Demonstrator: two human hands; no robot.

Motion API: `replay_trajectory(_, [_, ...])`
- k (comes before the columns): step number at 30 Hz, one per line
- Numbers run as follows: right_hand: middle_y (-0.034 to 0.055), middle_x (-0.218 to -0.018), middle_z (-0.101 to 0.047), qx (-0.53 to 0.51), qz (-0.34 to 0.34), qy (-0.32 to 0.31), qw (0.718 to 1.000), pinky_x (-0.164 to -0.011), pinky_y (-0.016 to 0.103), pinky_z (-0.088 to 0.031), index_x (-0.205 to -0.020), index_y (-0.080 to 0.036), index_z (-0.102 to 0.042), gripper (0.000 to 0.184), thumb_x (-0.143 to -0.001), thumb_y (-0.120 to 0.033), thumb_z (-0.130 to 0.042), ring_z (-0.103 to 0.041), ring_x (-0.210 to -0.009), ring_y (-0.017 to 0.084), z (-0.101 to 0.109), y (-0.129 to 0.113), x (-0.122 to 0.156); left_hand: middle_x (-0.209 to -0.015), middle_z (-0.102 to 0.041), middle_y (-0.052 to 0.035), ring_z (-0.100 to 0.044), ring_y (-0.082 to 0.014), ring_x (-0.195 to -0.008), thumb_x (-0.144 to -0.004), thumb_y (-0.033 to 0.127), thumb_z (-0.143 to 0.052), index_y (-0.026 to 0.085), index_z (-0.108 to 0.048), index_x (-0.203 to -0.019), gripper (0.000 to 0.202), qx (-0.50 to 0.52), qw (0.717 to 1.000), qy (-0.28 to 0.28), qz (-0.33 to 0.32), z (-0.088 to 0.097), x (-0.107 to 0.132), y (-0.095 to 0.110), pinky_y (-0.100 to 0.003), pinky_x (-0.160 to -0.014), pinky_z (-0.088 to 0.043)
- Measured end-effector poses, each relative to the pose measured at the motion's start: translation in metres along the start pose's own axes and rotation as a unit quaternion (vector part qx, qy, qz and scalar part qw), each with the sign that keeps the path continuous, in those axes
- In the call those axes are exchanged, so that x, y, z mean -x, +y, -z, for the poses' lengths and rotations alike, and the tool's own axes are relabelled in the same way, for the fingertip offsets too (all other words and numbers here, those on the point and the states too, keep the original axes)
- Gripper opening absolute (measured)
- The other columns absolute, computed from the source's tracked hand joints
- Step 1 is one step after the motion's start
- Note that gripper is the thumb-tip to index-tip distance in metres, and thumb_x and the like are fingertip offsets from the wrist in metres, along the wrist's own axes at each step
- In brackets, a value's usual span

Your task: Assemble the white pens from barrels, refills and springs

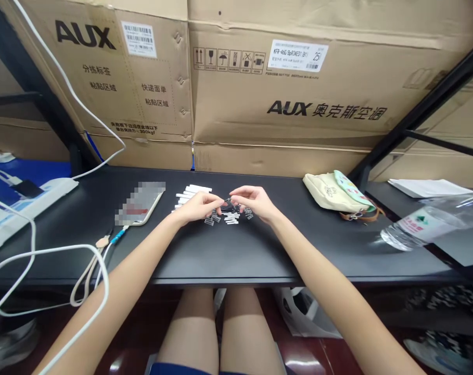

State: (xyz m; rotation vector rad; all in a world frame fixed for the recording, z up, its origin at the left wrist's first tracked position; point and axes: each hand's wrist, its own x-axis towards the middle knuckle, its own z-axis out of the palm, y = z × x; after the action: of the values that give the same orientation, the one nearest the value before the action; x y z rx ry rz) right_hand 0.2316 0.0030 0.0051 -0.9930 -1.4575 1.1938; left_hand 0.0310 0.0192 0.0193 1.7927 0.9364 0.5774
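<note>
1. The left hand [199,206] and right hand [255,202] are held low over the black desk [220,260], fingers partly curled and fingertips brought close together. Whether a piece is gripped cannot be told.
2. Small clear plastic pieces [224,214] are loosely piled beneath the fingertips, and white plastic strips [193,189] lie just beyond the left hand. Fingertip handling is judged suitable for pieces this small.
3. A smartphone [140,203] lies left of the pile, a power strip [37,200] farther left.
4. A canvas pouch [332,192] and a tilted water bottle [427,224] are placed right.
5. AUX cardboard cartons [298,78] stand along the far edge.
</note>
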Motion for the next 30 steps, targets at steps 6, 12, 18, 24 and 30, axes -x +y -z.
replay_trajectory(6, [0.0041, -0.072, -0.068, 0.041, 0.018, -0.044, 0.998, -0.056, 0.026, -0.052, -0.073, -0.016, -0.070, 0.025, -0.061, -0.037, -0.077, -0.064, -0.068, 0.016, 0.005, -0.001, 0.002, -0.048, -0.048, 0.0027, -0.035, -0.0060, -0.041, -0.078, 0.043, -0.055, 0.014, -0.065, -0.068, 0.032, -0.019, 1.000, -0.018, 0.000, -0.003, 0.003, 0.003, -0.019, -0.041, -0.027])
replay_trajectory(12, [0.0027, -0.066, -0.067, 0.048, 0.114, 0.167, 0.978, -0.059, 0.027, -0.052, -0.068, -0.017, -0.068, 0.017, -0.061, -0.030, -0.076, -0.063, -0.067, 0.016, 0.038, -0.012, 0.000, -0.079, -0.063, -0.0077, -0.039, -0.0067, -0.048, -0.083, 0.042, -0.047, 0.011, -0.067, -0.091, 0.038, 0.093, 0.984, 0.149, 0.027, 0.001, -0.004, 0.002, -0.018, -0.038, -0.025])
replay_trajectory(18, [0.0038, -0.070, -0.068, 0.174, 0.116, 0.095, 0.973, -0.066, 0.031, -0.051, -0.064, -0.017, -0.067, 0.010, -0.065, -0.027, -0.069, -0.063, -0.067, 0.017, 0.018, 0.006, -0.001, -0.068, -0.053, -0.0022, -0.040, -0.0069, -0.049, -0.079, 0.019, -0.044, 0.010, -0.064, -0.107, 0.036, 0.106, 0.951, 0.288, 0.042, 0.008, -0.009, -0.004, -0.016, -0.040, -0.030])
replay_trajectory(24, [0.0024, -0.071, -0.068, 0.313, 0.180, 0.042, 0.932, -0.073, 0.032, -0.047, -0.065, -0.020, -0.067, 0.007, -0.070, -0.020, -0.063, -0.060, -0.073, 0.018, 0.008, 0.017, 0.001, -0.076, -0.058, -0.0042, -0.049, -0.0068, -0.051, -0.083, 0.019, -0.048, 0.010, -0.060, -0.117, 0.038, 0.045, 0.949, 0.312, 0.030, 0.007, -0.008, -0.004, -0.018, -0.048, -0.043])
replay_trajectory(30, [0.0023, -0.076, -0.068, 0.417, 0.213, 0.009, 0.884, -0.079, 0.036, -0.044, -0.070, -0.021, -0.067, 0.011, -0.073, -0.014, -0.060, -0.056, -0.076, 0.019, 0.008, 0.024, -0.004, -0.093, -0.065, -0.0100, -0.064, -0.0167, -0.075, -0.077, 0.024, -0.058, 0.010, -0.062, -0.112, 0.038, 0.031, 0.943, 0.325, -0.060, 0.005, -0.013, -0.011, -0.025, -0.061, -0.053])
